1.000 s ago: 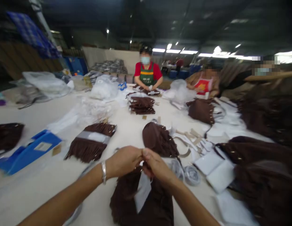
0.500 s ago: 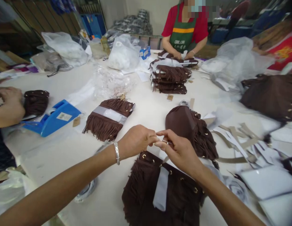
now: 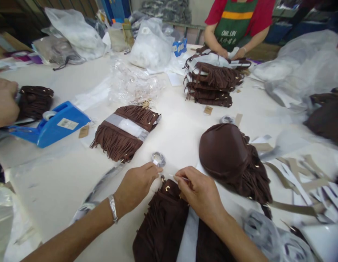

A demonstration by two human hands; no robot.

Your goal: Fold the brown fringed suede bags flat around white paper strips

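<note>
1. Here, a brown fringed bag (image 3: 163,222) lies on the table (image 3: 56,182) under both hands, a pale strip (image 3: 189,233) across it.
2. The right hand (image 3: 203,191) pinches a thin white strand (image 3: 171,175).
3. The left hand (image 3: 137,185) is at the bag's top corner; whether it clasps anything, I cannot tell.
4. A small coil (image 3: 158,159) lies just beyond.

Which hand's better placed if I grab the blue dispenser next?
Probably your left hand: the blue dispenser lies out on that side, while your right hand is farther away, over the near bag.
</note>
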